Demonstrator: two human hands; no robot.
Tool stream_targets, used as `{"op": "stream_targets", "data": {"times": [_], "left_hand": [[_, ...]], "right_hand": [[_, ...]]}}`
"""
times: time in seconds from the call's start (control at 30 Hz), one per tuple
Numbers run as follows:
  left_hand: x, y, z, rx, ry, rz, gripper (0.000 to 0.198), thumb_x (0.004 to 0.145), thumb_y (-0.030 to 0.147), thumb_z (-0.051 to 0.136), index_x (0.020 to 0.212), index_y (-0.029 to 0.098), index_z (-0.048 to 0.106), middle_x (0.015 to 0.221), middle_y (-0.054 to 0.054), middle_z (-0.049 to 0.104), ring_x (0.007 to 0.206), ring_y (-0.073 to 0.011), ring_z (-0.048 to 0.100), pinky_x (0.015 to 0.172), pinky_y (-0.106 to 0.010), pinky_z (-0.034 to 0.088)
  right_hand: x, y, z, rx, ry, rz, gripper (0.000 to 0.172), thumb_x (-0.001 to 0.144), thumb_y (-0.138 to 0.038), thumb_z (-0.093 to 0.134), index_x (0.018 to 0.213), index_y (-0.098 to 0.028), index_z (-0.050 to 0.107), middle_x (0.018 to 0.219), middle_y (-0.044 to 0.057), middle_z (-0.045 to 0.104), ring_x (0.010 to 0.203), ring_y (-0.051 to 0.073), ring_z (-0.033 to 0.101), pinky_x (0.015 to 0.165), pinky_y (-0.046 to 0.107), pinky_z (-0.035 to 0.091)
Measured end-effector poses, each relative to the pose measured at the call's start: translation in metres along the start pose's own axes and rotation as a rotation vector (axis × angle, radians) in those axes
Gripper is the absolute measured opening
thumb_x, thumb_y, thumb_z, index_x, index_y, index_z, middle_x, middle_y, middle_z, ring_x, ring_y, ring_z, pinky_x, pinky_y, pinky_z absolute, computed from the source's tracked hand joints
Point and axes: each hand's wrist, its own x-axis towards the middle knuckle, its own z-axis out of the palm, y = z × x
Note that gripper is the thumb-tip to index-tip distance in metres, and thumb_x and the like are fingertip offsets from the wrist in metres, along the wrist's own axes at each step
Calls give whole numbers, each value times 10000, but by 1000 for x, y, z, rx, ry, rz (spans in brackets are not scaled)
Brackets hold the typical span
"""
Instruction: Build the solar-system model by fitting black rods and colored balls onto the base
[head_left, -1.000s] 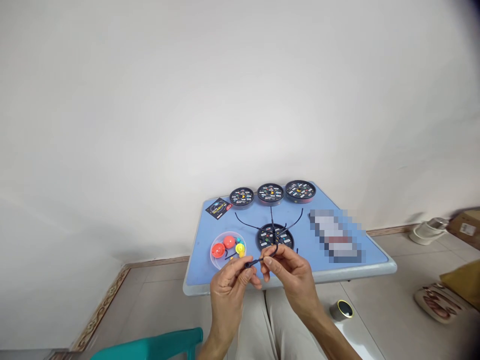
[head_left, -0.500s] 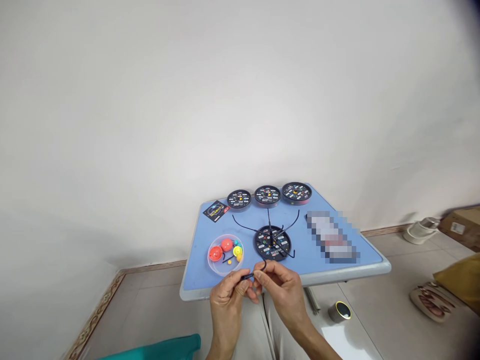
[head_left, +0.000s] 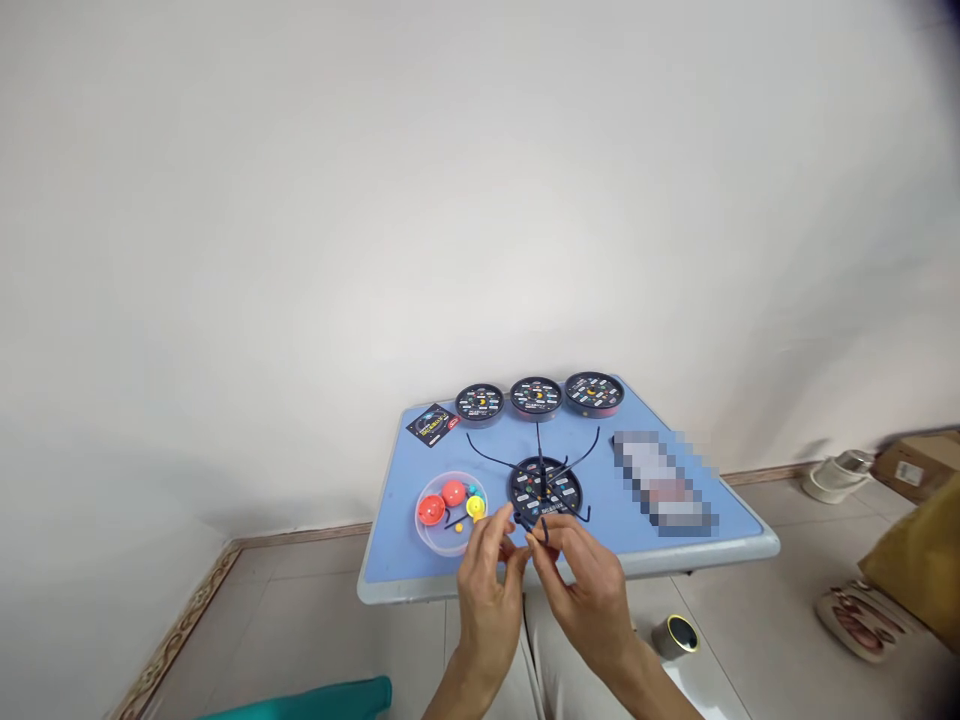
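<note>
My right hand (head_left: 589,585) pinches a thin black curved rod (head_left: 546,533) between thumb and index finger. My left hand (head_left: 491,585) is closed around the rod's other end, whose dark tip shows between the fingers; part of the rod is hidden. Just beyond the hands stands a round black base (head_left: 564,499) printed with small planets and labels. From its centre post (head_left: 543,474) several thin bent black rods spread outward. To the left lies a clear round tray (head_left: 421,533) holding red ball halves (head_left: 431,510), a yellow piece (head_left: 475,507), small balls and a black rod.
Three round black-topped cases (head_left: 536,397) line the back of the blue table (head_left: 405,560), beside a dark printed card (head_left: 433,425). A pixelated flat item (head_left: 664,485) lies at the right. On the floor are a dark cup (head_left: 675,636), a cushion-like item (head_left: 859,620) and a cardboard box (head_left: 919,470).
Both hands have moved to the right and a little up with the rod, closer to the black base. The rod has turned between my fingers. The view has shifted slightly.
</note>
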Motion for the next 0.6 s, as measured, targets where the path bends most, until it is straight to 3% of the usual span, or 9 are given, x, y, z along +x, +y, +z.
{"op": "stream_targets", "data": {"times": [0.1,0.23,0.33,0.43,0.53,0.6], "left_hand": [[-3,-6,8,143,97,232,237,900,219,542,1091,222,682,990,-108,716,897,-203,685,787,-337,587],[-3,-12,15,171,177,332,195,889,178,560,1029,219,690,909,-90,732,860,-192,699,804,-337,589],[-2,-14,17,124,197,317,145,887,211,569,939,218,704,869,-85,737,839,-197,703,803,-355,591],[3,-13,18,54,213,253,121,870,256,596,894,216,708,856,-81,734,838,-204,699,792,-360,588],[13,-8,25,3,209,150,82,847,255,628,866,210,694,828,-63,711,786,-188,681,725,-321,581],[21,-5,34,-86,176,63,79,849,262,628,871,198,670,826,-46,685,708,-160,663,667,-294,569]], "right_hand": [[4,-1,-2,-111,-42,-71,154,863,-79,518,849,-216,587,808,80,648,702,169,608,580,264,485],[8,-4,-4,-196,-89,-94,176,872,-95,499,805,-218,606,777,77,653,673,170,603,571,265,461],[9,-4,-7,-211,-133,-98,212,889,-111,471,793,-221,624,773,80,652,670,169,602,565,263,461],[15,2,-17,-170,-252,-140,196,903,-141,480,969,-215,649,880,106,663,769,192,623,615,281,499],[34,13,-34,-113,-385,-162,289,905,-151,497,1173,-199,596,1050,139,638,935,224,609,712,319,522],[53,24,-44,-131,-432,-151,329,903,-114,469,1198,-199,587,1105,141,623,980,232,580,736,338,513]]}}
